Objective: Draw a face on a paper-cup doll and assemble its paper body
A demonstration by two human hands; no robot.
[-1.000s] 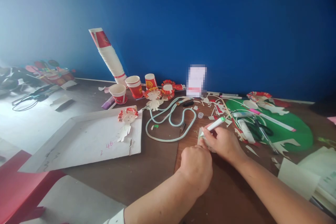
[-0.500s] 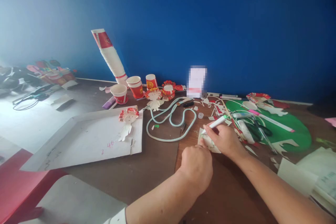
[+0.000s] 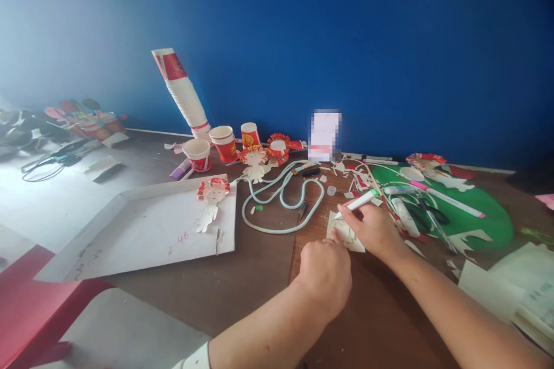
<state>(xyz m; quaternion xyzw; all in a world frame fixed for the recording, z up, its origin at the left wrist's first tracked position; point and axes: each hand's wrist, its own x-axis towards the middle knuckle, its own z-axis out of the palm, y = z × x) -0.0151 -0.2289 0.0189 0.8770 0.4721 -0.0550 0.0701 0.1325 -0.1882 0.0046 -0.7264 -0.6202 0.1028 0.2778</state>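
Note:
My right hand (image 3: 373,229) grips a white marker (image 3: 357,203) with a green end, its tip down on a small piece of pale paper (image 3: 345,233) lying on the brown table (image 3: 259,265). My left hand (image 3: 325,274) is closed in a fist just below that paper, its thumb touching the paper's near edge. Paper scraps lie all around the two hands.
A mint cord (image 3: 283,202) loops left of the paper. A white board (image 3: 142,230) carries a paper doll (image 3: 210,199). Red paper cups (image 3: 223,143) and a leaning cup stack (image 3: 182,92) stand by the blue wall. A green sheet (image 3: 476,213) holds markers and scissors (image 3: 426,213). Papers (image 3: 511,288) lie at right.
My right hand has slid the marker slightly right across the paper, uncovering more of it. My left hand has stayed put.

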